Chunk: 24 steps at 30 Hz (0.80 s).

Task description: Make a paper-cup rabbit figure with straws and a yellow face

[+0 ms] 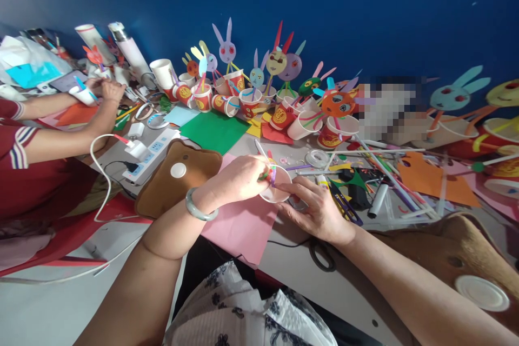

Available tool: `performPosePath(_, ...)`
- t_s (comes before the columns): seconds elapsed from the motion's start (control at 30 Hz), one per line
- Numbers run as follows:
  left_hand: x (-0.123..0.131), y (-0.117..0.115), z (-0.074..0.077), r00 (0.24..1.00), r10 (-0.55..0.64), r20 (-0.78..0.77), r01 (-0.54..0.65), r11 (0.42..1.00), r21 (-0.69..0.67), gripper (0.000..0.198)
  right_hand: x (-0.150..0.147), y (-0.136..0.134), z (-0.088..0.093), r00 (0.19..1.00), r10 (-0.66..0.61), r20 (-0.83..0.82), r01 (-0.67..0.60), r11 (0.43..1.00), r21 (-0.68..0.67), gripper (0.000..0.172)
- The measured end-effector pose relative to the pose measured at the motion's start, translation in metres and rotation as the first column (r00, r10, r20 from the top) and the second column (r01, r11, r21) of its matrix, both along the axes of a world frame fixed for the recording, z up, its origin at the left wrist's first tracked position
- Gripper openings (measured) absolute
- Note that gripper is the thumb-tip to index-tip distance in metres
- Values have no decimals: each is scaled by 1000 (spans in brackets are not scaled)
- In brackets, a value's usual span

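Observation:
A paper cup (284, 174) is tipped with its open mouth toward me, above pink paper (243, 227). My left hand (245, 179), with a jade-like bangle on its wrist, is closed at the cup's left rim. Small green and purple strips show by its fingertips; their ends are hidden. My right hand (320, 211) grips the cup's right side, its fingers bent over the rim and its thumb below. Beyond the cup stand several paper cups (281, 114) topped with paper rabbit heads (227, 51).
Scissors with black handles (322, 257) lie under my right forearm. Markers (379, 200), coloured straws and orange paper (438, 178) clutter the right. Left are a brown cushion-like pad (162, 189), a power strip (152, 154), green paper (214, 132) and a co-worker's hands (111, 92) on another cup.

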State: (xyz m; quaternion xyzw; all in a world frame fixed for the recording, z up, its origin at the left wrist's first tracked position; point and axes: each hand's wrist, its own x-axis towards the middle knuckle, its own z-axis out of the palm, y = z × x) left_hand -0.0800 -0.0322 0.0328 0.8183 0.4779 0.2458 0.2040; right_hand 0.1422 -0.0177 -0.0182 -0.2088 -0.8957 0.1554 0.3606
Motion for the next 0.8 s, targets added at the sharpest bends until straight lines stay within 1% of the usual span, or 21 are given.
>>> performPosePath(0.23, -2, 9, -2, 994, 78, -78, -83, 994, -65, 6, -2, 2, -2, 1000, -10, 14, 10, 1000, -7, 23)
performPosePath(0.3, -4, 12, -4, 992, 93, -80, -100, 991, -87, 3, -3, 2, -2, 1000, -21, 17, 22, 1000, -22, 25)
performPosePath(0.37, -6, 15, -4, 994, 86, -61, -92, 991, -98, 3, -3, 1, -3, 999, -44, 6, 44, 998, -51, 28)
performPosePath(0.43, -7, 16, -2, 996, 78, -47, -83, 991, -104, 4, -3, 0, -5, 996, -84, -16, 82, 990, -111, 32)
performPosePath(0.53, -8, 16, 0, 995, 80, -51, -85, 990, -111, 3, -2, -1, -11, 985, -159, -62, 136, 950, -280, 37)
performPosePath(0.57, -8, 15, 1, 995, 79, -53, -84, 990, -111, 3, -2, -1, -13, 979, -189, -83, 150, 929, -338, 36)
performPosePath(0.63, -7, 14, 2, 995, 81, -58, -87, 990, -108, 4, -2, 1, -16, 963, -245, -113, 178, 891, -418, 29)
performPosePath(0.7, -7, 13, 2, 993, 96, -68, -103, 989, -109, 4, -2, 3, -17, 954, -281, -102, 209, 872, -442, 20)
performPosePath(0.8, -7, 12, 2, 991, 110, -71, -118, 986, -117, 4, -2, 5, -10, 963, -269, -37, 226, 869, -441, 17)
